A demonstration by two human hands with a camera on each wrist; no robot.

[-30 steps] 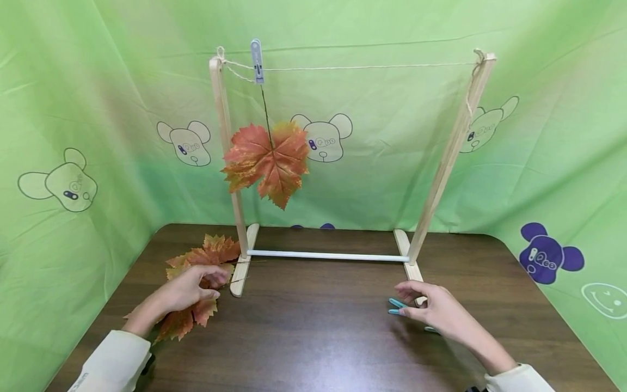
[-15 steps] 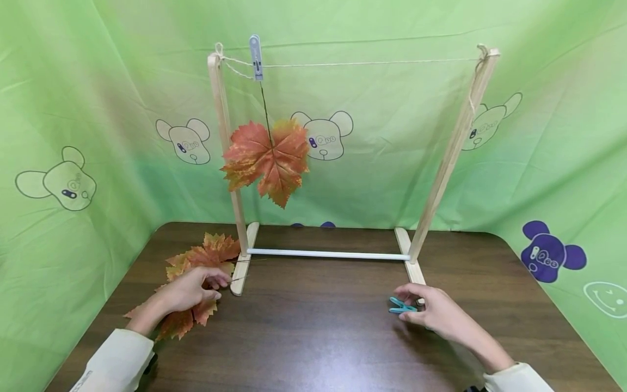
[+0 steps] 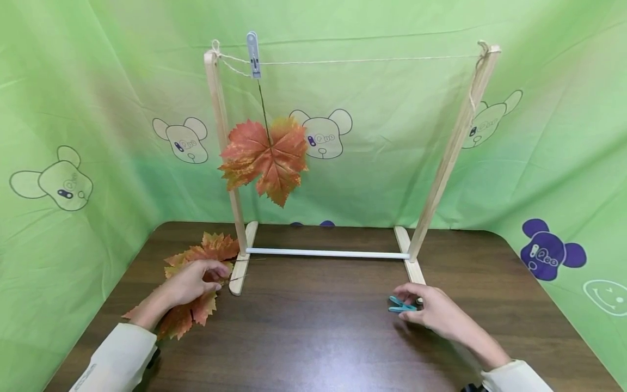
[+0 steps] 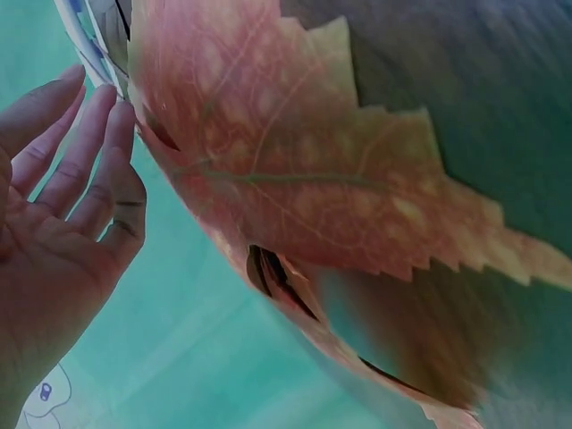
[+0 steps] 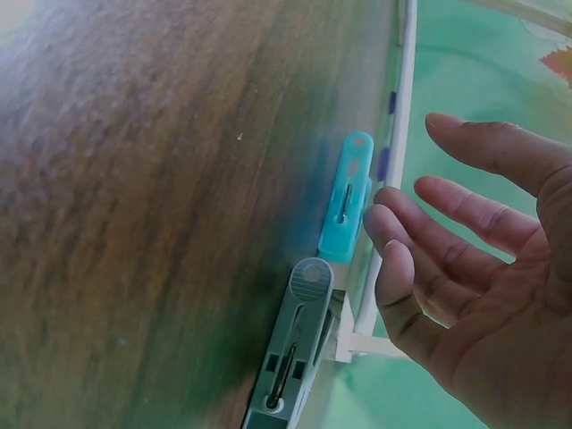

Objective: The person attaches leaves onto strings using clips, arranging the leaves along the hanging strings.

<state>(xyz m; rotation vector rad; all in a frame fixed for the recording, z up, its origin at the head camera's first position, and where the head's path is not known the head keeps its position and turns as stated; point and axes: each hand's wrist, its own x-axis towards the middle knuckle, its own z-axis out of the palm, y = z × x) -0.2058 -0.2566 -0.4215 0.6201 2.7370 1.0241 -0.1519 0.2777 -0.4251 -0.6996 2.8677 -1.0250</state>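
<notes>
My left hand [image 3: 188, 283] hovers over several autumn maple leaves [image 3: 178, 325] on the left of the table, fingers loosely bent and holding nothing. In the left wrist view a leaf [image 4: 295, 170] lies beside the fingertips; I cannot tell whether they touch. My right hand [image 3: 436, 310] is beside a teal clothespin [image 3: 403, 306], thumb and fingers spread around it without a grip. The right wrist view shows that clothespin [image 5: 344, 201] near the fingertips, with a grey-green clothespin [image 5: 290, 349] closer to the camera; the hand hides this second one in the head view.
Behind the hands stands a wooden frame [image 3: 443, 163] with a string [image 3: 352, 60] across its top and a white bar [image 3: 328, 252] low down. A grey clothespin [image 3: 253, 55] on the string holds a hanging maple leaf [image 3: 266, 160]. Brown tabletop [image 3: 303, 326] lies between the hands.
My right hand has shifted slightly, and more of the teal clothespin shows between its fingers. My left hand has moved a little to the right over the leaves. The head view has tilted slightly.
</notes>
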